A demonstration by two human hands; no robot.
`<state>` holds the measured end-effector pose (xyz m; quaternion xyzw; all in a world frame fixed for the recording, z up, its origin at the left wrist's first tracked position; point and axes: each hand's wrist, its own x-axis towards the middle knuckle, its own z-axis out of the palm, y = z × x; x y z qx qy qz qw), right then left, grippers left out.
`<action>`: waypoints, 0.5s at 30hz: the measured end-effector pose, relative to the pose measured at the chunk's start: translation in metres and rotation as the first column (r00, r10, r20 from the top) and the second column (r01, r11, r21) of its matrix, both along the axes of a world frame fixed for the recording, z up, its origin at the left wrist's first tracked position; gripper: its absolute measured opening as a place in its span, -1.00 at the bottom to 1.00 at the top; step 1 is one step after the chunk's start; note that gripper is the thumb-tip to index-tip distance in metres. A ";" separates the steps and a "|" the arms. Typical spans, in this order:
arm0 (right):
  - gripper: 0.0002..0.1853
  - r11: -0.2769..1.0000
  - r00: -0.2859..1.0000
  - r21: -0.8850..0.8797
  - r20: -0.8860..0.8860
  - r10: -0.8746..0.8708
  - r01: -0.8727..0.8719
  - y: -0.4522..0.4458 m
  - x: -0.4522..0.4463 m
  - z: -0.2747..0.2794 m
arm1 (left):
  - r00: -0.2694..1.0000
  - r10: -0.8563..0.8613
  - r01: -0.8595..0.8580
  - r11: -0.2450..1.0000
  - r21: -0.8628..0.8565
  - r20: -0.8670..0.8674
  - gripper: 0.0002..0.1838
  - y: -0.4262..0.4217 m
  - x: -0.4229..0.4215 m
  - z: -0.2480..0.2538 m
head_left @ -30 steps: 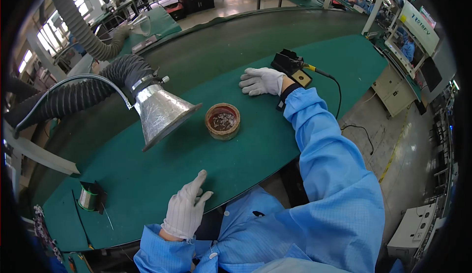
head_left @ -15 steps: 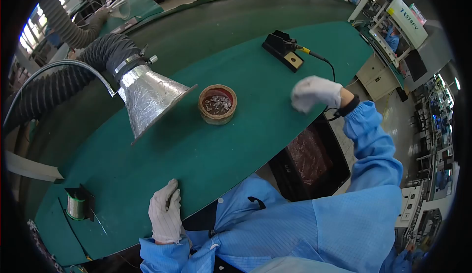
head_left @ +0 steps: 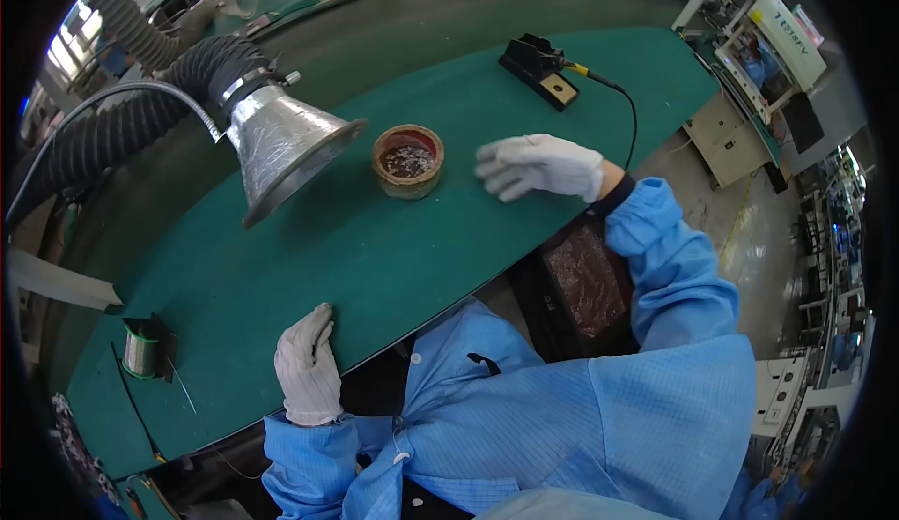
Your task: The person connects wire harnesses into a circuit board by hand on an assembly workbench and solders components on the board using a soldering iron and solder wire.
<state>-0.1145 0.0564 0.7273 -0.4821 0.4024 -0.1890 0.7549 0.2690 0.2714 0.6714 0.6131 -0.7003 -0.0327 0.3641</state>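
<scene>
The right hand [head_left: 538,168], white-gloved, has its fingers stretched and loosely fanned; the round pot [head_left: 408,184] stands near those fingertips, apart from them, rough-rimmed and brownish, silvery scraps [head_left: 409,160] inside. Beyond it gleams a metallic, cone-shaped hood [head_left: 286,141]. The left hand [head_left: 309,367], by the table's [head_left: 412,258] edge: how tightly curled, I can't tell.

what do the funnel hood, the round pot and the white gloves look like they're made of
Funnel hood: likely metal or foil-covered, since its shiny silver surface is crinkled.
Round pot: perhaps ceramic or clay, from its thick, rough, matte tan wall; not certain.
White gloves: probably fabric, matte with soft creases.
</scene>
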 end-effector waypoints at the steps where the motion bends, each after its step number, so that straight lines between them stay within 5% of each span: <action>1: -0.41 0.974 0.950 0.024 0.216 -0.227 0.227 0.001 0.007 -0.026 | 0.999 0.014 -0.013 1.000 -0.017 0.031 -0.70 -0.002 -0.002 -0.002; 2: -0.40 0.977 0.943 -0.123 0.308 -0.127 0.172 0.020 0.014 -0.064 | 0.999 -0.011 0.012 1.000 -0.028 0.037 -0.70 -0.004 -0.001 -0.005; 4: -0.38 0.878 0.875 0.120 0.223 0.430 -0.463 0.080 0.042 -0.043 | 1.000 -0.008 0.009 0.998 -0.055 0.020 -0.68 -0.001 0.001 -0.009; 7: -0.44 0.728 0.750 -0.206 -0.054 0.659 -0.654 0.111 0.055 0.000 | 1.000 -0.008 0.008 0.999 -0.041 0.004 -0.68 0.001 0.001 -0.009; 8: -0.46 0.923 0.931 -0.200 0.092 0.352 -0.329 0.108 0.051 0.006 | 1.000 -0.001 0.001 0.999 -0.032 -0.006 -0.68 0.002 0.001 -0.009; 9: -0.47 0.981 0.941 -0.170 0.336 -0.026 0.088 0.099 0.057 -0.009 | 1.000 -0.012 0.012 0.999 -0.030 -0.001 -0.68 0.003 -0.003 -0.010; 10: -0.47 0.980 0.939 -0.173 0.342 -0.034 0.098 0.103 0.056 -0.017 | 0.999 0.036 -0.036 0.999 -0.004 0.000 -0.67 0.003 -0.008 -0.009; 12: -0.51 0.756 0.957 -0.587 -0.202 0.209 -0.289 0.119 0.060 -0.022 | 0.997 0.080 -0.080 0.997 0.006 0.013 -0.65 -0.002 -0.020 0.002; 13: -0.61 0.862 0.896 -0.272 0.000 0.445 -0.428 0.129 0.061 -0.030 | 0.991 0.061 -0.062 0.998 0.007 0.123 -0.60 -0.003 -0.029 0.008; 14: -0.75 0.615 0.923 -0.696 -0.205 0.325 -0.371 0.142 0.058 -0.024 | 0.971 0.030 -0.036 0.999 0.019 0.239 -0.53 -0.005 -0.034 0.014; 15: -0.76 0.432 0.978 -0.878 -0.199 0.057 -0.204 0.140 0.052 -0.019 | 0.967 -0.051 0.033 0.997 0.075 0.250 -0.40 -0.007 -0.038 0.017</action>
